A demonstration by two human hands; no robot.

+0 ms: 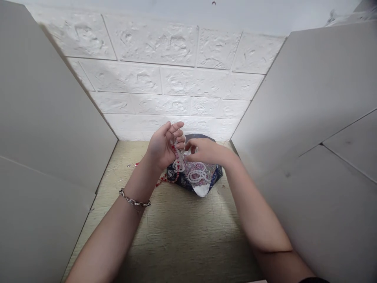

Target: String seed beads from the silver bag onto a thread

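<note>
My left hand (165, 146) is raised palm inward, its fingers curled around several beaded bracelets (178, 157) in white, clear and red that dangle from it. My right hand (204, 151) is beside it, with thumb and fingers bent toward each other close to the hanging beads; whatever is between its fingertips is too small to make out. Under both hands an opened dark blue patterned bag (182, 182) with a white inside lies on the table. Pink and clear beads fill it, and white beaded bracelets (197, 175) rest on top.
Red beaded strands (160, 181) lie on the wooden table (176, 236) left of the bag, and a small red piece (136, 164) is further left. Grey panels (53, 118) (294, 118) stand on both sides, and a white brick-pattern wall (176, 78) closes the back.
</note>
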